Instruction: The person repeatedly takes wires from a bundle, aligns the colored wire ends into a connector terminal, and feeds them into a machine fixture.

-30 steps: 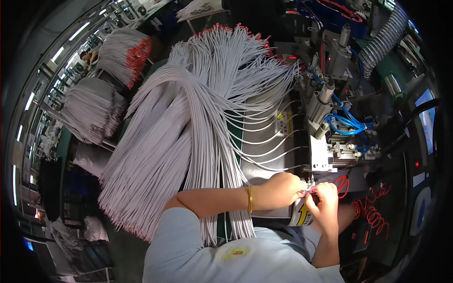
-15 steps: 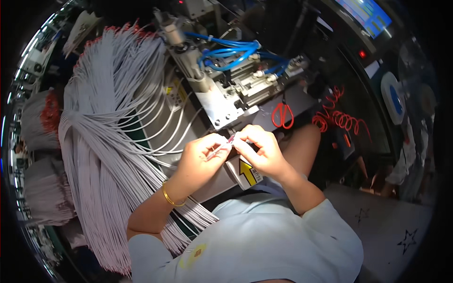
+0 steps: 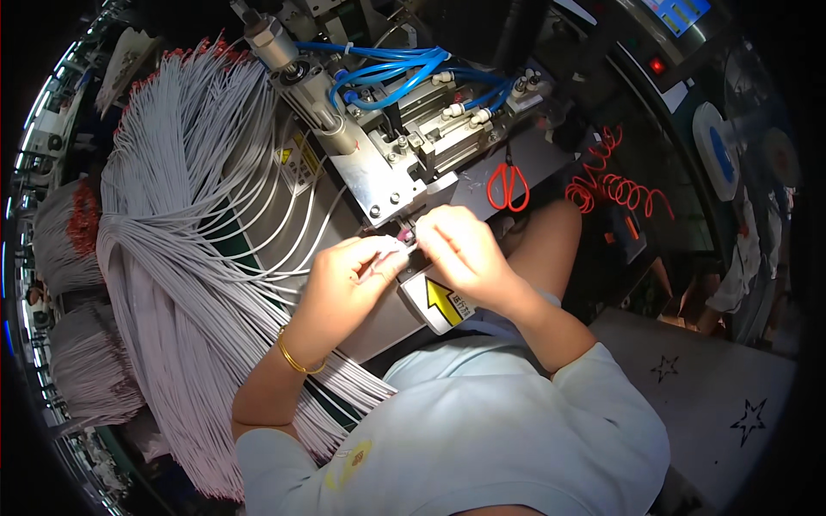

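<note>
so the left hand [image 3: 338,279] and right hand [image 3: 460,254] are both pinching what's looking like a small whitish cable end [image 3: 412,247], just in front of the pneumatic machine [image 3: 366,185]. progress-wise, a row of single grey cables [image 3: 277,206] is already curving toward the machine, while a huge cable bundle [image 3: 172,284] is lying beside it. guessing this end isn't finished; fingers are hiding the details.

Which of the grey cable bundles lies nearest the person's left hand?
The largest bundle, fanning toward the metal machine; the upper small bundle and lower small bundle sit farther off, at the picture's left.
</note>
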The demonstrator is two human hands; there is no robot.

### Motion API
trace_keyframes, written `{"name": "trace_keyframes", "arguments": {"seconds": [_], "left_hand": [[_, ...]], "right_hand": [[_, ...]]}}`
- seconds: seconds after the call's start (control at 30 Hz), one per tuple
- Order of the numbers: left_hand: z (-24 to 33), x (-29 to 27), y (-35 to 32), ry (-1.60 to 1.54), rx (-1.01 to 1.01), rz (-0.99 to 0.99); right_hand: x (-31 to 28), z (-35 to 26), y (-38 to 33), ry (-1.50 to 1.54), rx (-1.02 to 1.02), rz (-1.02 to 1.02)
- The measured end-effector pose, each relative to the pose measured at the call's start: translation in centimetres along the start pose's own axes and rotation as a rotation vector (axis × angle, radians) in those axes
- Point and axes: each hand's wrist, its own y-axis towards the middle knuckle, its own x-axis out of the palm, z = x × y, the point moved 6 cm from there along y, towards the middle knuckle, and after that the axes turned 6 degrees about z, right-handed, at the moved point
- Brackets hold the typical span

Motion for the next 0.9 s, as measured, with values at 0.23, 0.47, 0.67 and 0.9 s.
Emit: {"name": "trace_keyframes", "arguments": {"seconds": [0.23,0.47,0.67,0.9], "left_hand": [[-0.6,0.2,-0.3,0.371,0.099,0.028],[0.3,1.4,-1.3,0.533,0.166,0.048],[1.4,2.4,-1.4,0.585,0.247,-0.021],[1.3,2.6,-1.6,0.633,0.260,-0.027]], "right_hand": [[0.0,4.1,-0.8,-0.050,0.301,-0.012],[-0.1,3.9,-0.4,-0.046,0.196,-0.073],[-0.3,3.7,-0.5,-0.079,0.160,-0.069],[-0.4,3.0,-0.6,-0.157,0.074,-0.063]]}}
